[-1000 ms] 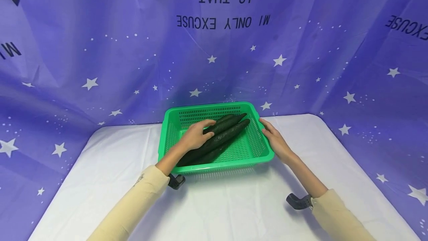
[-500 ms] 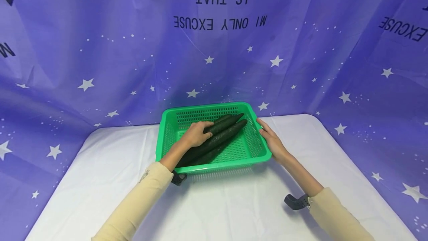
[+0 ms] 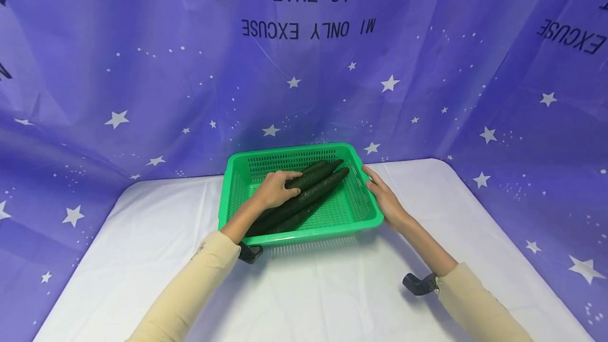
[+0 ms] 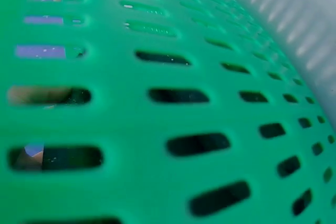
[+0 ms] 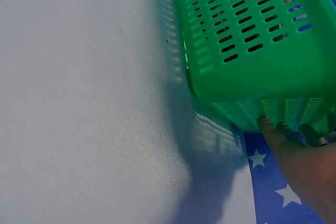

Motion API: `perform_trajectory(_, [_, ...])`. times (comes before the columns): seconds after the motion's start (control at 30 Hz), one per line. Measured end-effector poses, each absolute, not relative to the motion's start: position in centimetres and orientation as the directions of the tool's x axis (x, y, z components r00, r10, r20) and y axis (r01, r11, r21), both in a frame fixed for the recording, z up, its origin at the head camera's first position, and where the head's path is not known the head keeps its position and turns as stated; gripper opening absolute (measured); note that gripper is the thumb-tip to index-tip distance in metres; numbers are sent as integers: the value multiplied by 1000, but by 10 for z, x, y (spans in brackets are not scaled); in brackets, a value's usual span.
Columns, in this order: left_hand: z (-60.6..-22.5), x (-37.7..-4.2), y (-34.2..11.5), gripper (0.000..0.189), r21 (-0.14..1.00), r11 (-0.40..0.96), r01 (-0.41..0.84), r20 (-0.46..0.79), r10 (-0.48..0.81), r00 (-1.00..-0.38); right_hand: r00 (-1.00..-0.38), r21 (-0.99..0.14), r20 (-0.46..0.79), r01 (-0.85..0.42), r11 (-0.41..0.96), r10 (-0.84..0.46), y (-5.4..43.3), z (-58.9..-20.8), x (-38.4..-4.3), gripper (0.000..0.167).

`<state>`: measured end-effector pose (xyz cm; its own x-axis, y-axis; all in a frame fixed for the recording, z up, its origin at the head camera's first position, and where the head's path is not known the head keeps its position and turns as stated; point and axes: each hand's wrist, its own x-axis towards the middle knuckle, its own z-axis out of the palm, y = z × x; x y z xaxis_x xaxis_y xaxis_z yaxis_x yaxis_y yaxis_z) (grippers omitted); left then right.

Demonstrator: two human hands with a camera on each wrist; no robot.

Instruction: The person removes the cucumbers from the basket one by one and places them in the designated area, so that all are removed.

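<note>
A green slotted plastic basket (image 3: 304,236) stands at the back of the table with several long, dark green cucumbers (image 3: 328,183) lying slanted inside it. Reaching over the near rim, my left hand (image 3: 273,191) holds a cucumber among them, thumb on the near side and fingers across the top. My right hand (image 3: 389,205) grips the basket's right end at the rim. In the right wrist view its fingers (image 5: 278,137) meet the outer end wall. The left wrist view is filled by the basket's side wall (image 4: 126,129), with dark shapes behind the slots.
A white cloth (image 3: 323,300) covers the table. Close behind the basket hangs a purple curtain (image 3: 190,83) with stars and lettering, which also runs down both sides. Black camera mounts (image 3: 418,284) sit on the wrists below the beige sleeves (image 3: 185,289).
</note>
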<state>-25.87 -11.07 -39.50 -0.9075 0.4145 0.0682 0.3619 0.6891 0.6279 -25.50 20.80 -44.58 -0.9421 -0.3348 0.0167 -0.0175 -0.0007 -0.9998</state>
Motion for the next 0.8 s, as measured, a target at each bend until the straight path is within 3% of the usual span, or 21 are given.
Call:
perform_trajectory(0.37, [-373,-239,-118,51,675,613,410,206,377,-903,-945,-1000,10,-12,3,-327,209,-445,-260,54])
perform_trajectory(0.8, [-344,-205,-149,54,746,557,365,307,199,-931,-946,-1000,6,-10,11,-325,209,-446,-258,54])
